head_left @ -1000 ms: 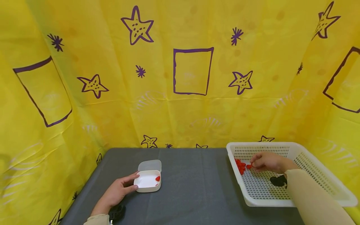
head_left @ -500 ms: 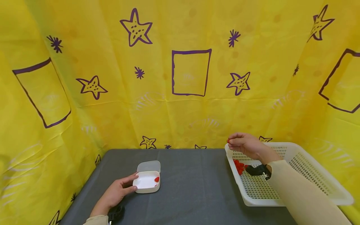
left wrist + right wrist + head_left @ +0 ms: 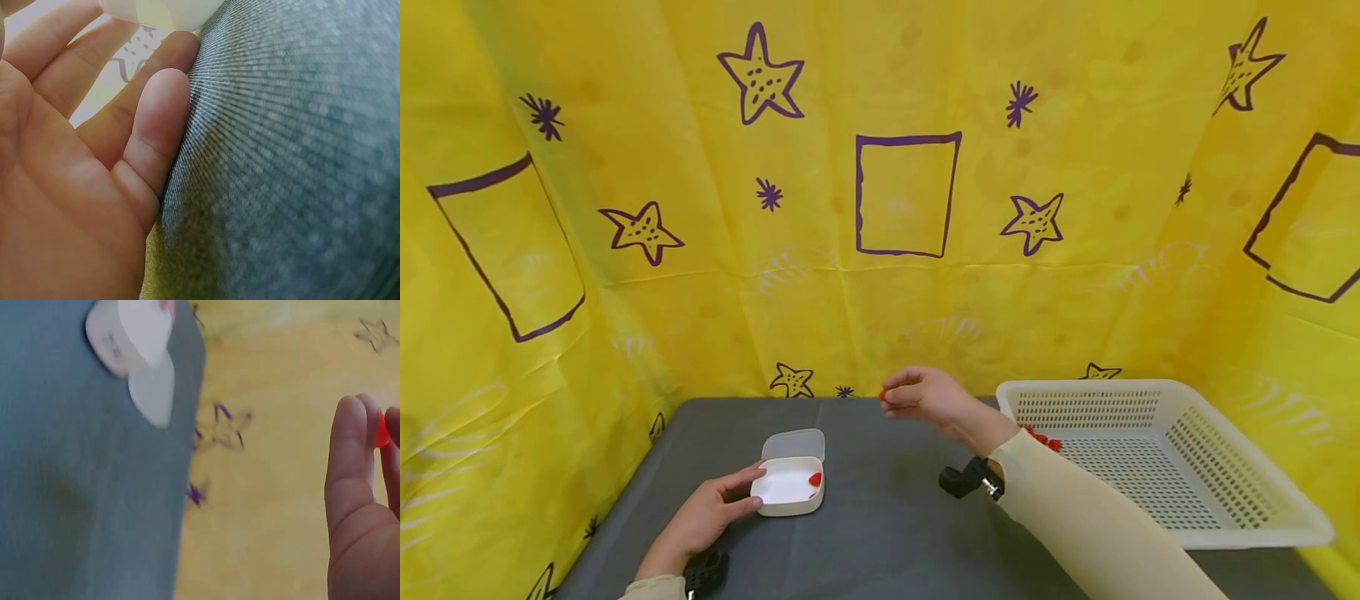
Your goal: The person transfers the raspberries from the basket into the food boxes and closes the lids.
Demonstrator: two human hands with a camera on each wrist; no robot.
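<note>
A small white plastic box stands on the grey table with its translucent lid swung back. A red piece lies against the right inner wall of the box. My left hand grips the left side of the box, thumb at the front corner and fingers behind. In the left wrist view its fingers reach up to the white wall. My right hand pinches a small red piece between thumb and fingertips, above the back of the table, between box and basket.
A white slotted plastic basket stands at the right of the grey table. Several red pieces lie at its left end, partly hidden by my right sleeve. A yellow patterned curtain hangs behind and on both sides.
My right hand has lifted a red piece out of the basket and carried it left over the table. The left hand has stayed at the box.
</note>
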